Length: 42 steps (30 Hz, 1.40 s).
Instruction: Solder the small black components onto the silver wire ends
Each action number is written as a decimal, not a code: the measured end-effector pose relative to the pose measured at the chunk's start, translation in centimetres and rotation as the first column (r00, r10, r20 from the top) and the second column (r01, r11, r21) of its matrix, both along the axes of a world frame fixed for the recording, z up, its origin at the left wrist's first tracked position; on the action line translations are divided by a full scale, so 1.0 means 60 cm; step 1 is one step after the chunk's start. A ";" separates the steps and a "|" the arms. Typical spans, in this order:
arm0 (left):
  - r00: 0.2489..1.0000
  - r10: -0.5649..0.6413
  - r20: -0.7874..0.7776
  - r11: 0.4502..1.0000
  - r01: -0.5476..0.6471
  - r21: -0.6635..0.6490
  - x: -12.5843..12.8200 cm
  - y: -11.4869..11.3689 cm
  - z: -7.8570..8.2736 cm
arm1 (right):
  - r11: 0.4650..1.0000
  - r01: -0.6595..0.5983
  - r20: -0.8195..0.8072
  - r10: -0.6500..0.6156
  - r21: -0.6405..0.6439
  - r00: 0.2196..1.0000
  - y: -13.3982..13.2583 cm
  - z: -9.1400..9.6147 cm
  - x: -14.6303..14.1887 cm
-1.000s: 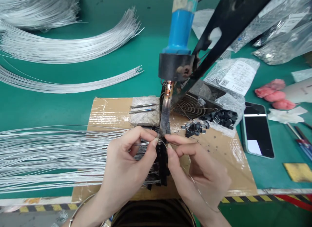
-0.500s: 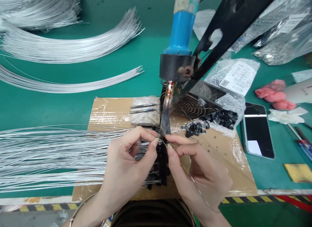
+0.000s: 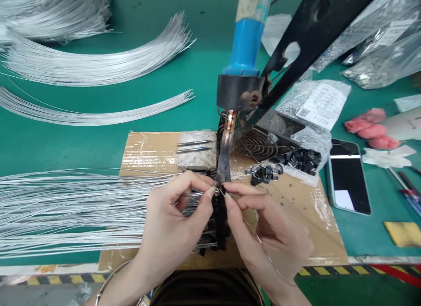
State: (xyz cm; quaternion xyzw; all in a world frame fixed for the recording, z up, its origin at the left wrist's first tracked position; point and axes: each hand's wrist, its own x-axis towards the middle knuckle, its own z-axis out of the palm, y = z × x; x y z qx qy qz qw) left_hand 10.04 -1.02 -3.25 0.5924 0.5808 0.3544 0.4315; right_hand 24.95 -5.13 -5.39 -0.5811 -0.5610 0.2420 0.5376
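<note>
A soldering iron with a blue handle [image 3: 245, 47] hangs in a black clamp, and its flat dark tip [image 3: 223, 161] points down between my hands. Just under the tip, my left hand [image 3: 179, 216] pinches a tiny metal part [image 3: 216, 192] between thumb and forefinger. My right hand [image 3: 268, 231] is closed on a length of thin solder wire [image 3: 222, 193], whose end meets the part at the tip. More of the wire trails down over the right palm. Below the fingers stands a black rack [image 3: 221, 227] with wire ends in it, partly covered by my hands.
Long silvery wires [image 3: 72, 209] run left from the rack. Wire bundles [image 3: 98, 69] lie behind. On the cardboard [image 3: 315, 227] are small black parts [image 3: 265, 172] and a grey block [image 3: 196, 159] with two metal rods. A coiled iron stand [image 3: 256, 144] and a phone [image 3: 348, 176] are right.
Both hands hold almost the same pose at the iron's tip. The whole view has shifted very slightly; nothing else visibly differs.
</note>
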 end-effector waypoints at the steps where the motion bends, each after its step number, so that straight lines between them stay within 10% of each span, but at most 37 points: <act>1: 1.000 0.000 -0.001 1.000 0.000 0.001 0.000 0.000 0.000 | 1.000 0.002 0.000 -0.002 -0.001 1.000 0.000 0.000 0.000; 42: 1.000 -0.003 -0.025 1.000 0.003 0.018 -0.001 0.000 -0.002 | 0.998 0.018 0.017 -0.019 0.054 1.000 0.003 -0.007 -0.002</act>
